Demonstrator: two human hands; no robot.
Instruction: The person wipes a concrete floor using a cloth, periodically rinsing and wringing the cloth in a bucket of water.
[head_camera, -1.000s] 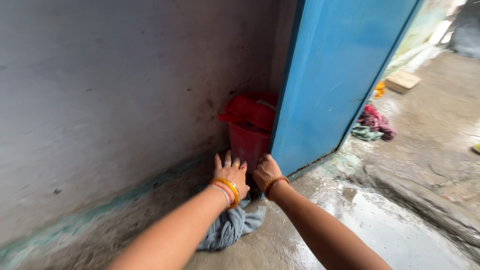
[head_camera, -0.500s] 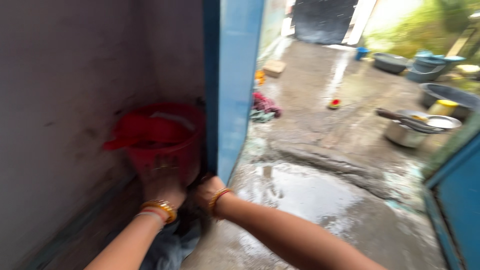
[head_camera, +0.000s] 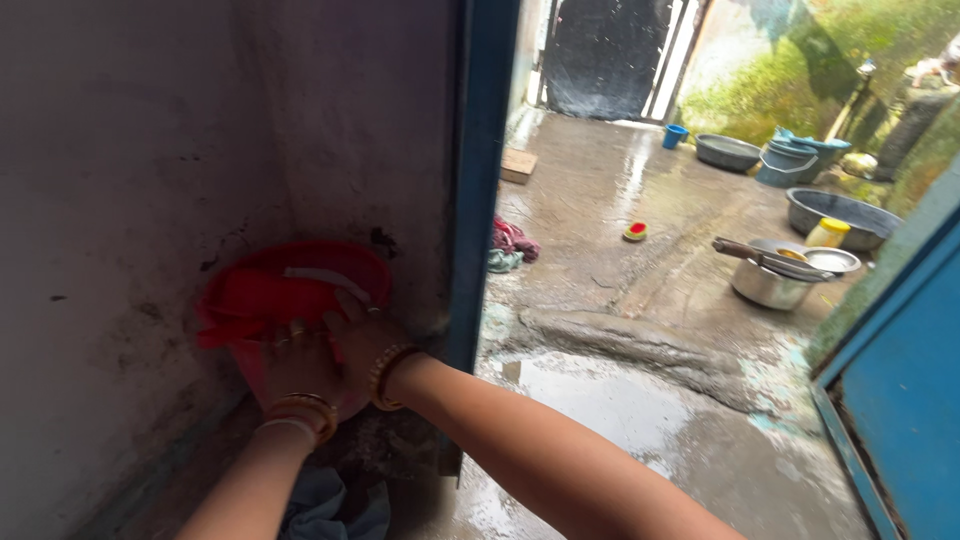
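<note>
Red bucket (head_camera: 290, 300) sits in the wall corner, just left of the blue door (head_camera: 480, 180) edge. Left hand (head_camera: 297, 365) lies flat against the bucket's front, fingers spread. Right hand (head_camera: 365, 335) rests on its rim, fingers curled over the edge. Grey cloth (head_camera: 335, 505) lies on the floor below the bucket.

head view — down, close, doorward

Round red plastic bucket (head_camera: 290, 300), upright on the floor in the corner between wall and blue door; we see red plastic lying inside.
</note>
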